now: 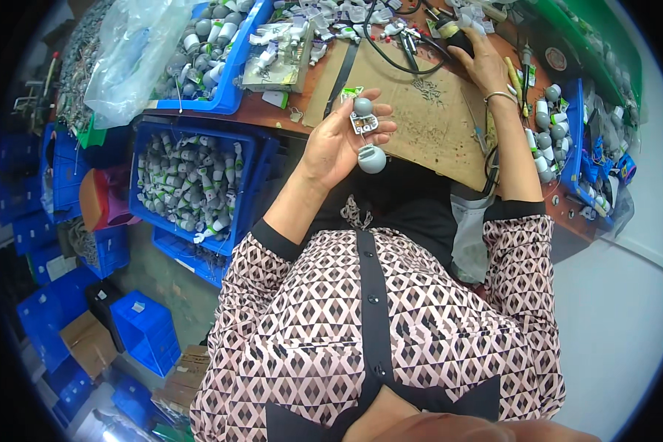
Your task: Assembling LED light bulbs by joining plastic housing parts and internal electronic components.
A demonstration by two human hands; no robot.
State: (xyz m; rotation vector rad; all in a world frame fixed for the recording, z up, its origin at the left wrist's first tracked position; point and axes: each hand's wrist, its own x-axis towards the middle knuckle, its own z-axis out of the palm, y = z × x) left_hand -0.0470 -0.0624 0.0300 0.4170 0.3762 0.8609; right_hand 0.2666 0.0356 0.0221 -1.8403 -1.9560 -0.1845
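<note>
Patterned blouse (390,317) fills the lower view, nearest the lens. Left hand (339,140): fingers curled and clamped on a small white assembly with two grey balls (365,125), held above the near edge of the cardboard mat (420,110). Right hand (479,59): fingers closed around a dark-handled tool (453,37), apparently a soldering iron, at the mat's far edge. Left of the mat, a blue crate (191,184) holds white-and-grey parts. Beyond it, a second blue bin (214,51) holds grey caps and white pieces. Right of the mat, a blue tray (567,132) holds similar grey-and-white parts.
</note>
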